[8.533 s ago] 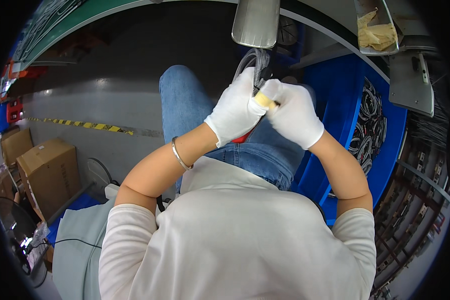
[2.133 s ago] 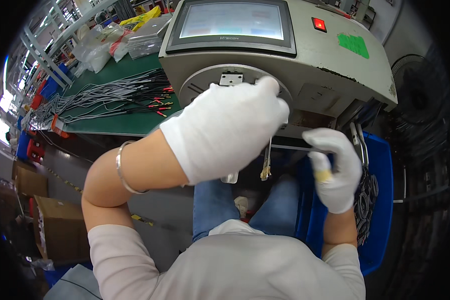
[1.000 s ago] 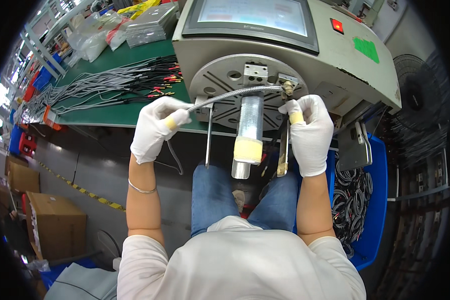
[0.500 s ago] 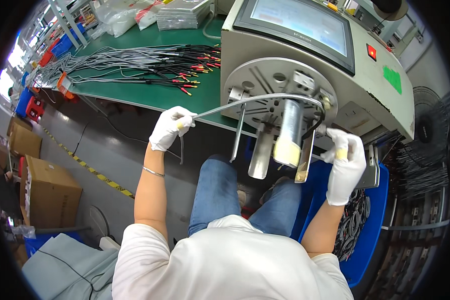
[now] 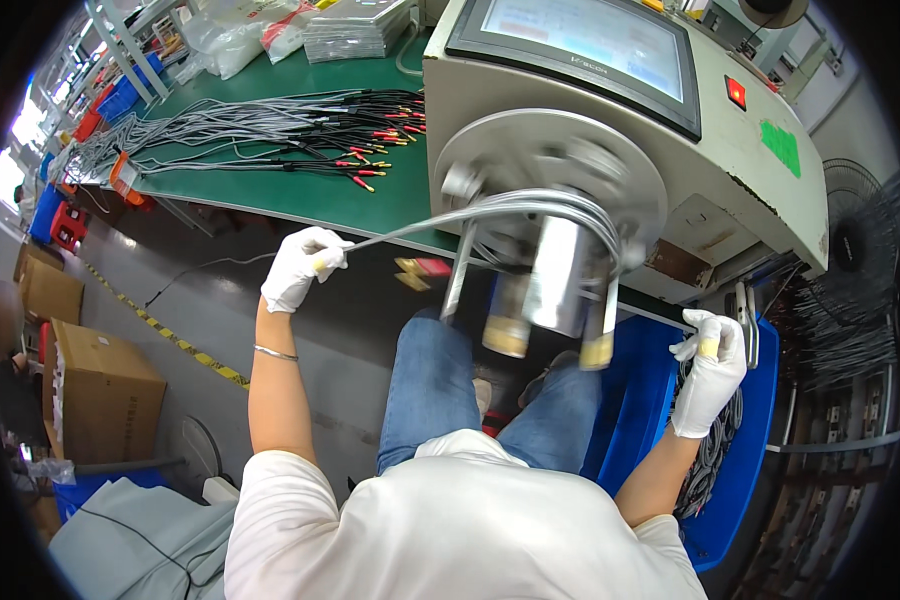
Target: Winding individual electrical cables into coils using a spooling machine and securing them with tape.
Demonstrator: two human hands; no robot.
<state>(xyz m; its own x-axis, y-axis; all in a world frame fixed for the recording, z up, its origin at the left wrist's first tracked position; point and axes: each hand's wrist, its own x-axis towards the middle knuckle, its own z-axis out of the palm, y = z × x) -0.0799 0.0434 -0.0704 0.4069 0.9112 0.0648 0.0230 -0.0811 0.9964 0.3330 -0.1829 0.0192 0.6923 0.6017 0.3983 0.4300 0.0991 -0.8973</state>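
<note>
My left hand (image 5: 305,268), in a white glove, pinches a grey cable (image 5: 395,232) at the left of the winding machine. From there the cable loops in several turns around the metal posts (image 5: 560,270) on the round plate (image 5: 480,135), which is blurred by motion. Red and gold plugs (image 5: 422,272) show as a blur left of the posts. My right hand (image 5: 710,370), gloved too, is away from the posts, over the blue bin's edge beside a metal bracket (image 5: 748,325). Its fingers are loosely curled and apart, with nothing visible in them.
Grey cables with red and gold plugs (image 5: 270,125) lie on the green table (image 5: 300,195). The machine (image 5: 730,180) carries a screen and a lit red switch (image 5: 735,93). A blue bin (image 5: 745,470) holds coiled cables; a fan (image 5: 850,240) stands right, cardboard boxes (image 5: 105,385) left.
The round plate has turned, and more cable turns lie around the posts. My left hand has shifted left and down with the cable. My right hand has moved away from the posts, right and down.
</note>
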